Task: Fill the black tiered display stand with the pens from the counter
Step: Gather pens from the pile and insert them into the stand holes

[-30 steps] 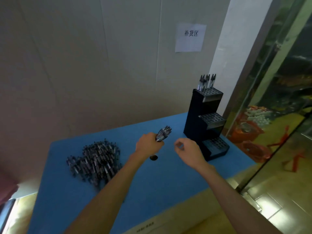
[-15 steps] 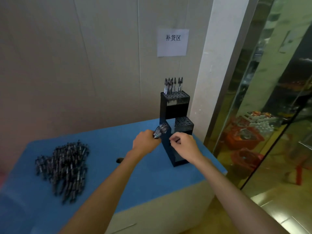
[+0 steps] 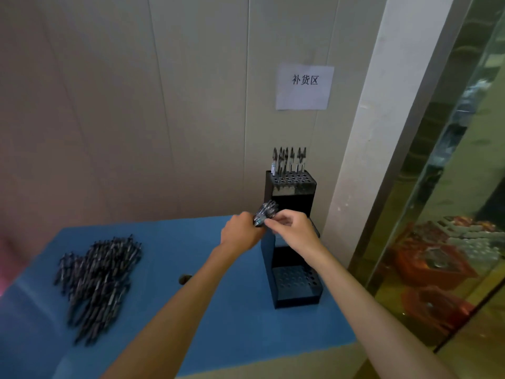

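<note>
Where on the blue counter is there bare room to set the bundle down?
Bare blue counter lies between the pen pile and the display stand, broken by a small dark spot. Also bare along the near edge. Crowded at the pile.

The right hand (image 3: 293, 228), apart from the left hand (image 3: 240, 233) a second ago, now meets it, fingertips pinching at the bunch of pens (image 3: 265, 213) in front of the stand (image 3: 292, 242).

Pale panelled wall (image 3: 164, 105) fills the upper left and centre of the frame, with a white paper sign (image 3: 304, 87) taped on at upper centre-right. A white pillar (image 3: 363, 160) rises beside it. Reflective glass partition (image 3: 451, 201) covers the right side. Blue-topped counter (image 3: 169, 310) spans the lower frame.
</note>
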Demonstrator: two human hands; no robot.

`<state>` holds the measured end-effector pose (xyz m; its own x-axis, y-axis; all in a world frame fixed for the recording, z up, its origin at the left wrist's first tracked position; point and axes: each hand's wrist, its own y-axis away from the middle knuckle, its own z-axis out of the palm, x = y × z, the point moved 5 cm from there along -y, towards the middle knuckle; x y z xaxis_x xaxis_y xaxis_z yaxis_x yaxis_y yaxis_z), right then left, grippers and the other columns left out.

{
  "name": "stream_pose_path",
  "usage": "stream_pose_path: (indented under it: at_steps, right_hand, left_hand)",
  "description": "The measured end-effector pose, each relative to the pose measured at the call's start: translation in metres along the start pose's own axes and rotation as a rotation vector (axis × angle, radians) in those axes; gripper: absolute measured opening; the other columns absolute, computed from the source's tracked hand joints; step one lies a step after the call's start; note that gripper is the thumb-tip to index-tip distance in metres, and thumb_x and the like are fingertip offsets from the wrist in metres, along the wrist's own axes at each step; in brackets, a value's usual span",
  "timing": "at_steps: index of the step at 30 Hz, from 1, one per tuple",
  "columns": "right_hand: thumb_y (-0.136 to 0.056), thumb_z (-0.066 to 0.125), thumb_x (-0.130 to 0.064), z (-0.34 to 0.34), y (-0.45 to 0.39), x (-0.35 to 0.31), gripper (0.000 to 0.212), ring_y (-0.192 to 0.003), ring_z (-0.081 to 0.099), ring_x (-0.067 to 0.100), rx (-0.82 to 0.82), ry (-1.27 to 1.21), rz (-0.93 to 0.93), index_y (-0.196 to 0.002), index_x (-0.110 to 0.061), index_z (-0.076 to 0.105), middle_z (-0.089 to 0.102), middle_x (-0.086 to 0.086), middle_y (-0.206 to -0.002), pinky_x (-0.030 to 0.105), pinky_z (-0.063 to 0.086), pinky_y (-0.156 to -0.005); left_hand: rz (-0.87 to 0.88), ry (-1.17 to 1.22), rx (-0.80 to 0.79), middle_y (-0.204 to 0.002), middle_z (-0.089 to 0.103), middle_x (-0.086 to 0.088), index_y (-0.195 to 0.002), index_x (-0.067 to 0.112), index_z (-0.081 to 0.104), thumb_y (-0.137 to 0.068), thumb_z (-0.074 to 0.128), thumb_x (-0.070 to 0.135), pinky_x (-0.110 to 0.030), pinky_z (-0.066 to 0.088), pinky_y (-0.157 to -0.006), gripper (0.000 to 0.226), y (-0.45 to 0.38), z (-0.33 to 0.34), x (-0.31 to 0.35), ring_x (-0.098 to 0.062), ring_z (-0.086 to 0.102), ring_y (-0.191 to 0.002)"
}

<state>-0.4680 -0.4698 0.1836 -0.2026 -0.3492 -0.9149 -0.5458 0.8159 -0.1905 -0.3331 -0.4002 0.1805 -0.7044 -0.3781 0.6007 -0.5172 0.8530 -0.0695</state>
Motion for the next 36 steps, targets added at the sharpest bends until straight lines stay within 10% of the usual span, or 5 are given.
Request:
stream_pose_path:
  at_steps: [15,36]
  right_hand:
    - [-0.089,0.073,-0.025,-0.027,-0.101,0.0,0.028,-0.067,0.063,0.01,0.069,-0.181,0.016,-0.083,-0.002,0.059,0.071,0.008,-0.08,0.015,0.047,-0.058]
    - [-0.091,0.07,-0.008,-0.118,-0.171,-0.014,0.023,-0.077,0.076,0.028,0.243,-0.513,-0.039,-0.109,-0.002,0.058,0.075,0.015,-0.095,0.035,0.063,-0.069]
  left_hand:
    - [-0.027,0.112,0.034,-0.063,0.069,-0.007,-0.077,0.007,0.063,-0.088,0.057,0.043,-0.035,0.06,-0.05,0.038,-0.1,0.007,0.034,-0.021,0.068,-0.047]
    - [-0.173,0.26,0.16,-0.064,0.058,-0.007,-0.083,0.002,0.063,-0.084,0.069,0.035,-0.035,0.053,-0.05,0.033,-0.118,0.003,0.047,-0.025,0.055,-0.052]
